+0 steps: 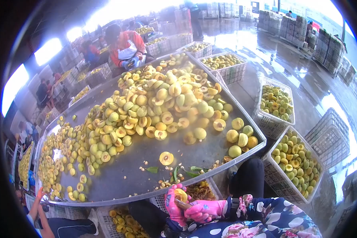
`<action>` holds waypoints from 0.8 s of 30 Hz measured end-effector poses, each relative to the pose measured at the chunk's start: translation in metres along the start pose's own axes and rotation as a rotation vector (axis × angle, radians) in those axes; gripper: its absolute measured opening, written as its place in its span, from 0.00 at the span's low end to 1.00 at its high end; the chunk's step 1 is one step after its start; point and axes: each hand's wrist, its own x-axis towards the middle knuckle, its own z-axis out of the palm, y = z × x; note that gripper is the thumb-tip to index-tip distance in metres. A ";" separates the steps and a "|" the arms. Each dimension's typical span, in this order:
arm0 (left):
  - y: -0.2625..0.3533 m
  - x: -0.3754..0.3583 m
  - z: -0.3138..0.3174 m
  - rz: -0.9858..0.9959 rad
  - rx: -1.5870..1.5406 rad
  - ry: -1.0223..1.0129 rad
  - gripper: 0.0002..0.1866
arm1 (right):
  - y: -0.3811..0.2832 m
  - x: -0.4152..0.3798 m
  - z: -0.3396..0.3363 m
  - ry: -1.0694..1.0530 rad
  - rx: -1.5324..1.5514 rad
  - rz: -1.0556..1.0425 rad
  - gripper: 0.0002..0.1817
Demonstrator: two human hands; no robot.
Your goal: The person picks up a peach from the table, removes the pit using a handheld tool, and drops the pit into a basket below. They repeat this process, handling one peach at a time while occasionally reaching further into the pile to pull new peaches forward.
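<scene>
My left hand [172, 205], in a pink glove, is closed around a cut yellow stone fruit [181, 194], its flesh facing up. My right hand [205, 211], also gloved in pink, is closed on a small brownish tool [183, 204] that touches or nearly touches the fruit; its exact kind is hard to make out. Both hands are over my lap, just off the table's near edge. On the metal table [146, 152] lies a big heap of halved yellow-green stone fruit [146, 107]. One fruit half [166, 158] lies apart, near loose pits and green leaves [192, 173].
Below the table edge, a crate [212, 186] holds fruit scraps; another fruit crate [123, 222] is beside it. Full crates [293, 162] stand at the right, near an empty-looking crate [329, 131]. A co-worker in orange [127, 45] sits across; another person's arm [35, 204] reaches in at left.
</scene>
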 end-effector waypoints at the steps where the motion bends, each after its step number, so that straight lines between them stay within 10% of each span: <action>1: 0.003 -0.001 0.005 0.000 -0.046 0.019 0.13 | -0.001 0.001 0.002 -0.024 0.028 -0.015 0.13; 4: 0.045 0.004 -0.012 0.127 -0.167 0.178 0.12 | -0.017 -0.012 0.019 -0.036 -0.177 -0.038 0.11; 7: 0.116 -0.007 -0.065 0.455 0.349 0.461 0.11 | -0.001 -0.002 -0.051 0.473 -0.894 0.204 0.13; 9: 0.159 -0.007 -0.143 0.547 1.153 0.567 0.13 | 0.036 -0.016 -0.138 0.291 -1.738 -0.115 0.17; 11: 0.190 -0.018 -0.159 0.367 1.898 0.598 0.17 | 0.003 -0.008 -0.070 0.462 -1.476 0.197 0.17; 19: 0.160 0.142 -0.015 0.520 1.533 -0.016 0.16 | -0.005 0.003 -0.065 0.529 -1.265 0.275 0.20; 24: 0.081 0.270 0.048 0.386 1.547 0.020 0.21 | -0.024 -0.015 -0.051 0.603 -1.208 0.293 0.19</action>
